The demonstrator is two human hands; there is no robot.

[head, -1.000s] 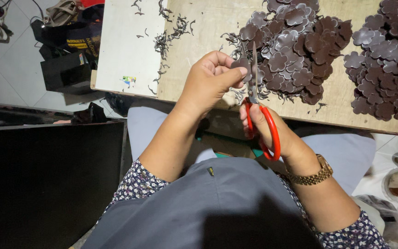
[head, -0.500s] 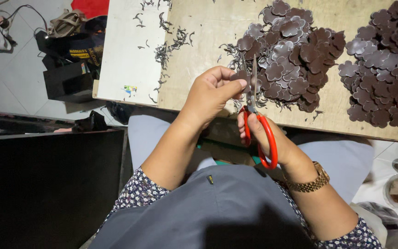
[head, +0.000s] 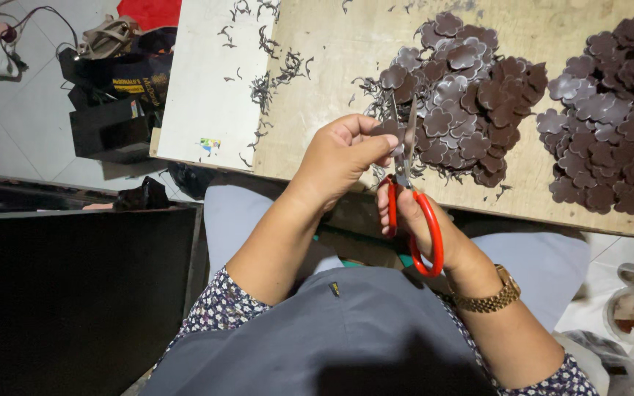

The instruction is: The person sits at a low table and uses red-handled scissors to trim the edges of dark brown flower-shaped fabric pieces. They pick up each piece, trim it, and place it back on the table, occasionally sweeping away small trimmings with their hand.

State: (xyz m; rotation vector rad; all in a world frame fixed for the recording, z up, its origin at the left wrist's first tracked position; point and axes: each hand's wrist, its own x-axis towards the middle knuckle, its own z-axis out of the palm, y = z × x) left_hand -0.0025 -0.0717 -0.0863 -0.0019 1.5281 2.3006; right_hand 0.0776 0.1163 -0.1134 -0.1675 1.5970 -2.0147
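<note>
Item one: our left hand (head: 339, 158), centre of the frame, thumb and fingertips pressed together on a small dark brown flower-shaped cutout (head: 389, 128), held just above the board's near edge.

Item two: our right hand (head: 420, 220), just below and right of the left, fingers threaded through the red loops of a pair of scissors (head: 407, 183) and closed around them. The blades point up the frame, slightly parted at the tips, meeting the pinched cutout.

Item three: a gold watch (head: 487, 297) on our right wrist, lower right of centre.

Item four: a wooden board (head: 332, 66) across the upper frame, with a white panel (head: 199, 95) at its left end.

Item five: two heaps of brown flower-shaped cutouts, the centre heap (head: 471, 95) just beyond the scissor tips, the right heap (head: 618, 110) at the upper right edge, apart from it.

Item six: thin dark trimmings (head: 273, 73) scattered across panel and board, upper centre.

Item seven: dark bags (head: 111, 81) on the floor, upper left.
</note>
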